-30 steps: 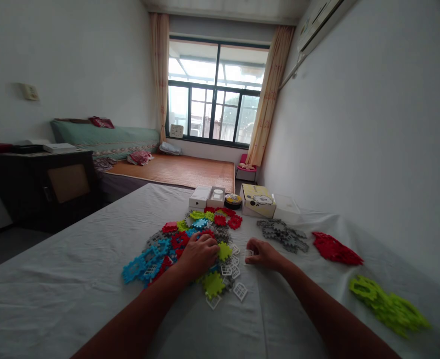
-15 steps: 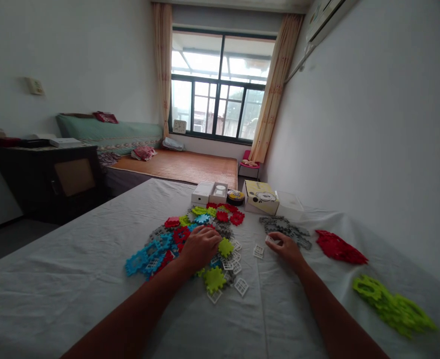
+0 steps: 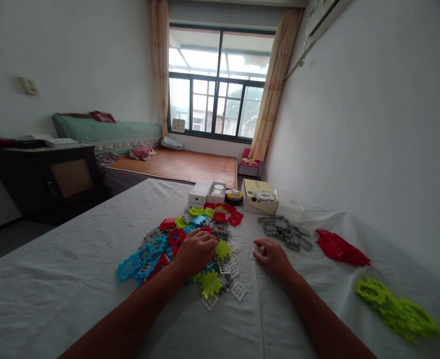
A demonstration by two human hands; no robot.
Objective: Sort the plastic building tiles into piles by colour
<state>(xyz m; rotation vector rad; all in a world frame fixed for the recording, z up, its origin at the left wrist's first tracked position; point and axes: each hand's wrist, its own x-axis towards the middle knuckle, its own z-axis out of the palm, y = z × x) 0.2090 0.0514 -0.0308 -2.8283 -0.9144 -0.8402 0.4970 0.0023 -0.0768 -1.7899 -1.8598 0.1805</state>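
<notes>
My left hand (image 3: 197, 249) lies palm down on the mixed pile of plastic building pieces, its fingers slightly bent over them; what lies beneath the palm is hidden. Around it are blue gear-edged pieces (image 3: 141, 259), a red piece (image 3: 177, 237), and lime gear-shaped pieces (image 3: 210, 283). Right of that pile, my right hand (image 3: 274, 257) pinches a white window-shaped lattice piece (image 3: 256, 253) at the table surface. Its thumb and fingers partly cover the piece, so I cannot tell whether there is more than one. Several similar white lattice pieces (image 3: 238, 291) lie between the hands.
Sorted groups lie to the right: grey pieces (image 3: 285, 232), red pieces (image 3: 341, 248) and lime pieces (image 3: 397, 309). White boxes (image 3: 200, 192), a round tin (image 3: 233, 196) and a yellow box (image 3: 260, 196) line the back of the cloth-covered table (image 3: 73, 259).
My right hand has moved left and slightly down, bringing its fingers onto the spot where a white lattice piece lay. My left hand stays on the pile. The camera view has shifted slightly.
</notes>
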